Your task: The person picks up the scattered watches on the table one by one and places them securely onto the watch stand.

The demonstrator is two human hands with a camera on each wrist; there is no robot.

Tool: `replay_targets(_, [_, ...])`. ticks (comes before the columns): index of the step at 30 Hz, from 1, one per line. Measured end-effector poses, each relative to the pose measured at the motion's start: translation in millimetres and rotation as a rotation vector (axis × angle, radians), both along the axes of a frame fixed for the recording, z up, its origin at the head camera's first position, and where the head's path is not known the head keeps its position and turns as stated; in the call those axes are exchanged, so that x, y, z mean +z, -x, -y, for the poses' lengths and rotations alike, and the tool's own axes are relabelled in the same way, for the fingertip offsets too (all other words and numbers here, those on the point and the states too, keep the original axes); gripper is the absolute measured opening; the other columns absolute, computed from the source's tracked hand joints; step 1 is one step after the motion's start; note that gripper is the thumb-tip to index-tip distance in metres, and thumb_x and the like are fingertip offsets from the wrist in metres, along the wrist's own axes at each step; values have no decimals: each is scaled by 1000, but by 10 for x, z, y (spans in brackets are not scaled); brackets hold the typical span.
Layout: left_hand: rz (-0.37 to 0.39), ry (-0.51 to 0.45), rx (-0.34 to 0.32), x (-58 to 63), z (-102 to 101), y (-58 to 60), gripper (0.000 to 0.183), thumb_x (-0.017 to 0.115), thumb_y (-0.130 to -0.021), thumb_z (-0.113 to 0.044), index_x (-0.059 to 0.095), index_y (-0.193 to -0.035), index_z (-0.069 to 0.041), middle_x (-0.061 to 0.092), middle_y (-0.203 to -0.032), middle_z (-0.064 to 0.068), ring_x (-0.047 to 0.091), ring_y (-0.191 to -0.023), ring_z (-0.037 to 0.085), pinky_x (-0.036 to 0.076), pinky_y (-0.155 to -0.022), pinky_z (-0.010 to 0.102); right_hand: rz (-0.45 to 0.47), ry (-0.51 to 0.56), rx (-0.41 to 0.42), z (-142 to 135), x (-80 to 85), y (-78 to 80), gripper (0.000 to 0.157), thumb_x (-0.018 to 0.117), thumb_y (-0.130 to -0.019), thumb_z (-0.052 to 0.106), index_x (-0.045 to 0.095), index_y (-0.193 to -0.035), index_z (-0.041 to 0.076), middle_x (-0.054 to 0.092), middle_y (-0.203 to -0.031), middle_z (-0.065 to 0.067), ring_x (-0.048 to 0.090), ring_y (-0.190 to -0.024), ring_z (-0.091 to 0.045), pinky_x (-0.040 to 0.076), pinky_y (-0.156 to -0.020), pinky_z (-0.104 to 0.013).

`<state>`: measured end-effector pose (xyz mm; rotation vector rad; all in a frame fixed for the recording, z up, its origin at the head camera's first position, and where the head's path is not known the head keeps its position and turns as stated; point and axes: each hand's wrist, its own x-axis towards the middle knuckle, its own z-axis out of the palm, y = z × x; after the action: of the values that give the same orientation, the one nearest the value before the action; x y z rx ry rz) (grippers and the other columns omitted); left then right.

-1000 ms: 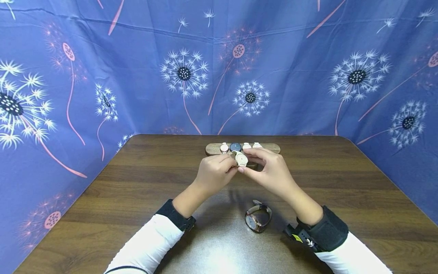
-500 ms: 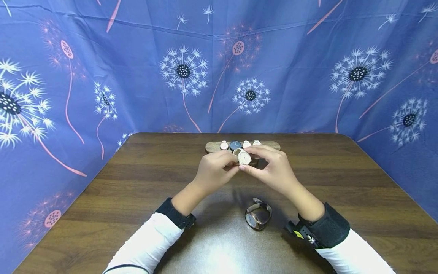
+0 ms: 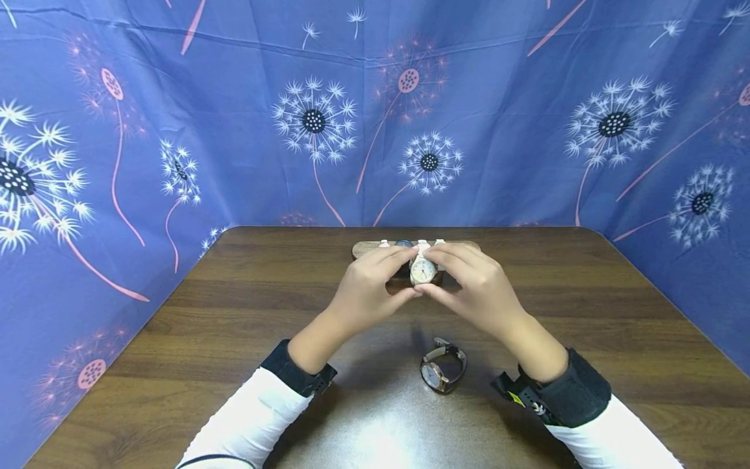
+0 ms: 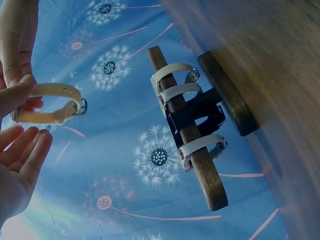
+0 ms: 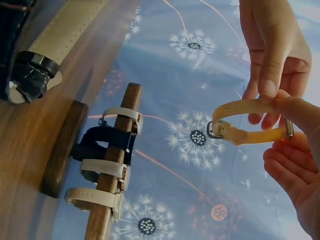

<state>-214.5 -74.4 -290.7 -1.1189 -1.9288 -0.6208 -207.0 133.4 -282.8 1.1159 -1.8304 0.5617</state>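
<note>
A wristwatch (image 3: 423, 271) with a pale strap and round white dial is held above the table, dial toward the head camera. My left hand (image 3: 366, 286) holds it from the left, thumb low and fingertips at the upper edge. From the right, my right hand (image 3: 483, 286) grips the same watch between thumb and fingers. In the right wrist view the buckled strap (image 5: 245, 107) forms a loop jutting away from the hands. The hands partly cover the watch case in both wrist views.
Behind the hands stands a wooden watch stand (image 4: 212, 187) carrying several watches, among them a dark one (image 5: 102, 137). A brown-strapped watch (image 3: 433, 376) lies on the table (image 3: 263, 299) nearer to me. Patterned blue cloth (image 3: 234, 130) hangs behind and beside the table.
The held watch has shifted slightly right and turned so its dial faces the head camera more squarely. My left fingers have moved from its left side up to its upper edge.
</note>
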Motion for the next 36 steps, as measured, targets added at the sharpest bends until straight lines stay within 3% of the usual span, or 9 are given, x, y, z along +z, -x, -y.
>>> replay_targets(4, [-15,-7,1,-13,-11,-12,50,87,-73,-14,68,-116,1,71,-107,12,68,-100,23,49,-95,23,43,16,54,14,15,-9,47,76,-83,36,70,-107,-4,70,-104,-17,66,-96,-33,54,-87,-42])
replay_targets(7, [-3,-22,-10,-17,-16,-3,47,86,-72,-10,69,-114,1,71,-106,12,68,-99,23,49,-94,22,78,24,77,12,23,-8,50,68,-88,43,71,-107,-3,71,-104,-16,67,-96,-32,53,-89,-39])
replay_targets(14, [63,-30,-43,-15,-9,-8,54,87,-71,-13,67,-118,4,70,-109,15,67,-102,24,47,-96,21,88,6,98,19,22,-17,47,70,-86,40,72,-107,-3,71,-105,-14,68,-95,-31,54,-89,-34])
replay_targets(21, [168,-77,-120,-28,-1,6,47,85,-72,-7,68,-114,6,71,-105,16,70,-89,22,51,-82,14,188,42,167,23,-4,-5,47,78,-80,34,71,-110,-2,72,-105,-10,69,-94,-27,51,-91,-23])
replay_targets(29, [335,-160,-212,-57,21,56,40,80,-72,2,68,-110,5,71,-103,15,69,-89,19,54,-80,17,334,12,122,-32,-43,23,61,91,-62,15,69,-117,1,71,-112,-10,65,-105,-28,45,-100,-24])
replay_targets(36, [406,-192,-229,-50,67,108,37,77,-71,7,67,-106,4,70,-100,12,65,-94,20,55,-82,22,466,31,162,-92,-42,76,60,89,-64,3,65,-118,-6,67,-114,-16,68,-97,-22,53,-87,-24])
